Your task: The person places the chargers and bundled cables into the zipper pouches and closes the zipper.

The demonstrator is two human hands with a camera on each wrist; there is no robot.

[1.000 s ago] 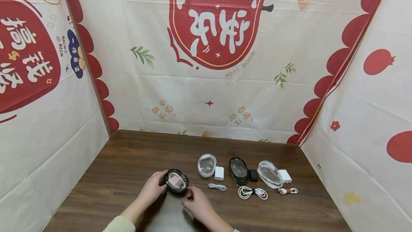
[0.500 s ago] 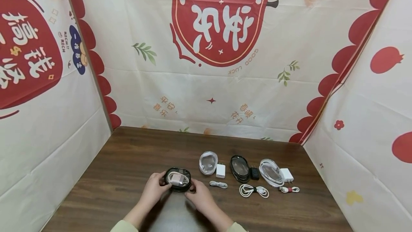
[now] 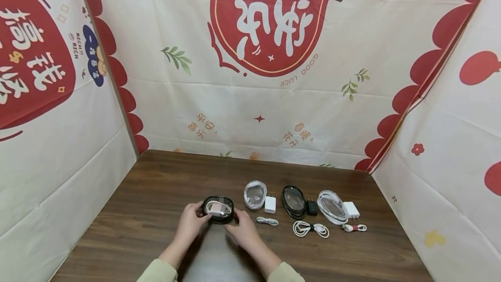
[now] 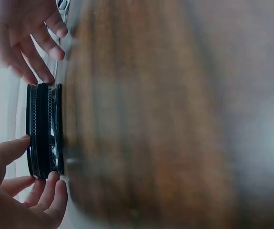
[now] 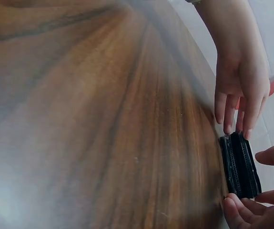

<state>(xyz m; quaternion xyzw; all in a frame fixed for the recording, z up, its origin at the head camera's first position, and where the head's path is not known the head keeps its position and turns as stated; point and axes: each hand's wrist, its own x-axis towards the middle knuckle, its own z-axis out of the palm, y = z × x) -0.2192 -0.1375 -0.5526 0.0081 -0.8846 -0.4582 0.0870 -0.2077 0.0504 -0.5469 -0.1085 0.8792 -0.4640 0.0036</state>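
Observation:
In the head view, an oval black-rimmed clear zip case (image 3: 218,220) lies on the table, its long side running left to right. Inside it are a pale pink charger plug (image 3: 216,209) and a coiled white cable (image 3: 208,206). My left hand (image 3: 191,222) holds the case's left end, its thumb on the top edge and fingers at the side, as the left wrist view shows. At the right end, my right hand (image 3: 245,229) touches the case with its fingertips, thumb held off the lid. Black zip teeth (image 4: 42,129) run along the case's side.
Right of my hands lie two white-rimmed clear cases (image 3: 255,195), a black-rimmed clear case (image 3: 294,202), two white plugs (image 3: 270,204), a black plug (image 3: 312,207) and several bundled white cables (image 3: 267,221). Printed cloth (image 3: 250,99) walls stand behind and beside the brown table (image 3: 168,177).
The filled case has turned so its long side runs left to right, then shifted slightly away from the person, with both hands following. The head view has tilted a little.

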